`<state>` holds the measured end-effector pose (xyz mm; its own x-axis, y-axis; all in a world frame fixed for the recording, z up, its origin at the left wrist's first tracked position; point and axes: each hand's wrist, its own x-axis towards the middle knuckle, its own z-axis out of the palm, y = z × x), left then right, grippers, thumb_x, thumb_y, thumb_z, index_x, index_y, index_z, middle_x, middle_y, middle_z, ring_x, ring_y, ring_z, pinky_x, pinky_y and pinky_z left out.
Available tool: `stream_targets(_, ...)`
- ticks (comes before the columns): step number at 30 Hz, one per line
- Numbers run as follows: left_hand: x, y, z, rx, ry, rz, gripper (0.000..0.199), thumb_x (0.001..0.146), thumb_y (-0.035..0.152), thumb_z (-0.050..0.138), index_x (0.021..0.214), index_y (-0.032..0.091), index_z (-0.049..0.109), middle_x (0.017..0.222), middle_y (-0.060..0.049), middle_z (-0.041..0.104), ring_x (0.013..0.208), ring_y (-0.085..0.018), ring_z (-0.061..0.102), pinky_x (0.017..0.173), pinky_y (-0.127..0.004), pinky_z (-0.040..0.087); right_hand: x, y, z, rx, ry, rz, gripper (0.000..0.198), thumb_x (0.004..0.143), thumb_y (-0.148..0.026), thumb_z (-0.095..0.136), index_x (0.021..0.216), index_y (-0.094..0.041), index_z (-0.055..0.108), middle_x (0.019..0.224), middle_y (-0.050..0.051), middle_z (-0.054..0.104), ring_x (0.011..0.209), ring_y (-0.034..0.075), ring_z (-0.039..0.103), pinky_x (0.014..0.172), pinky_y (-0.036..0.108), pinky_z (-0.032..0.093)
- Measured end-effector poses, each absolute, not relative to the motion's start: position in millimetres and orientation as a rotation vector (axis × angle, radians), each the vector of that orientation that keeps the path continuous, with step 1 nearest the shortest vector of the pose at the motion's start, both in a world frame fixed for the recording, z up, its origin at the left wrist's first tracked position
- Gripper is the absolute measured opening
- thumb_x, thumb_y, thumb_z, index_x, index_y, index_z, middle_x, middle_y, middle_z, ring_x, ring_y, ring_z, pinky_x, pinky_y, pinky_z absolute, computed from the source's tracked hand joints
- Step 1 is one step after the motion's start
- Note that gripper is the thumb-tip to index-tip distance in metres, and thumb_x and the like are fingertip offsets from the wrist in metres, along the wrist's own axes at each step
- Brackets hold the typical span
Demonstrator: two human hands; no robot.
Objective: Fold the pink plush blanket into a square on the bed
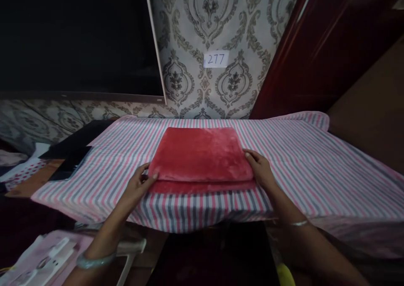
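Observation:
A folded red plush blanket (202, 155) lies on a striped cloth (303, 159), its upper fold set back a little from a lower layer at the front. My left hand (139, 187) is at its front left corner, thumb resting on top and fingers closed around the edge. On the opposite side, my right hand (260, 168) has its thumb and forefinger together at the blanket's right edge. The other fingers of that hand are partly hidden.
A large dark television (75, 37) stands behind on the left. A glossy dark red panel (303, 54) rises at the back right. Left of the cloth lies a black flat object (71, 164). Below left, a pink surface (59, 244) holds a white item.

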<state>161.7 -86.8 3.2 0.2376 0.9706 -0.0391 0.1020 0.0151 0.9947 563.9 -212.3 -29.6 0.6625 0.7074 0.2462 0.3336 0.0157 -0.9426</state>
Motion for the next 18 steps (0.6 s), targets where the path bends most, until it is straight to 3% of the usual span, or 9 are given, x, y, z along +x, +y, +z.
stream_targets(2, 162, -87, 3, 1.414, 1.099, 0.959, 0.077, 0.056, 0.062, 0.091, 0.117, 0.020, 0.071, 0.121, -0.011, 0.072, 0.109, -0.030, 0.068, 0.088, -0.036, 0.058, 553, -235, -34, -1.589, -0.898, 0.335, 0.051, 0.083, -0.063, 0.062, 0.110, -0.021, 0.075, 0.114, 0.010, 0.077, 0.109, 0.028, 0.067, 0.101, 0.043, 0.050)
stream_targets(6, 165, -82, -1, 1.529, 1.032, 0.972, 0.066, 0.061, 0.069, 0.085, 0.106, 0.021, 0.075, 0.127, -0.010, 0.070, 0.120, -0.033, 0.064, 0.102, -0.041, 0.053, 539, -262, -34, -1.645, -0.962, 0.286, 0.057, 0.082, -0.069, 0.061, 0.107, -0.020, 0.075, 0.106, 0.011, 0.076, 0.094, 0.028, 0.068, 0.083, 0.040, 0.055)
stream_targets(11, 173, -75, 0, 1.573, 1.069, 0.875, 0.073, 0.057, 0.077, 0.082, 0.103, 0.021, 0.078, 0.125, -0.011, 0.071, 0.122, -0.036, 0.063, 0.102, -0.043, 0.053, 537, -262, -25, -1.763, -1.184, 0.128, 0.042, 0.074, -0.064, 0.069, 0.074, -0.022, 0.069, 0.075, 0.006, 0.067, 0.075, 0.025, 0.060, 0.075, 0.038, 0.050)
stream_targets(14, 180, -77, 12, 1.563, 1.083, 0.984, 0.078, 0.057, 0.079, 0.080, 0.107, 0.020, 0.076, 0.129, -0.011, 0.070, 0.121, -0.035, 0.063, 0.100, -0.041, 0.054, 540, -256, -15, -1.662, -1.140, 0.263, 0.039, 0.078, -0.061, 0.065, 0.076, -0.022, 0.067, 0.075, 0.004, 0.066, 0.075, 0.023, 0.060, 0.071, 0.034, 0.049)
stream_targets(18, 183, -84, 21, 1.639, 1.089, 1.133, 0.068, 0.067, 0.078, 0.075, 0.102, 0.020, 0.076, 0.133, -0.009, 0.068, 0.123, -0.031, 0.062, 0.107, -0.038, 0.049, 547, -256, -14, -1.535, -1.036, 0.349, 0.035, 0.082, -0.057, 0.062, 0.076, -0.023, 0.061, 0.075, 0.001, 0.065, 0.075, 0.020, 0.058, 0.071, 0.030, 0.048)
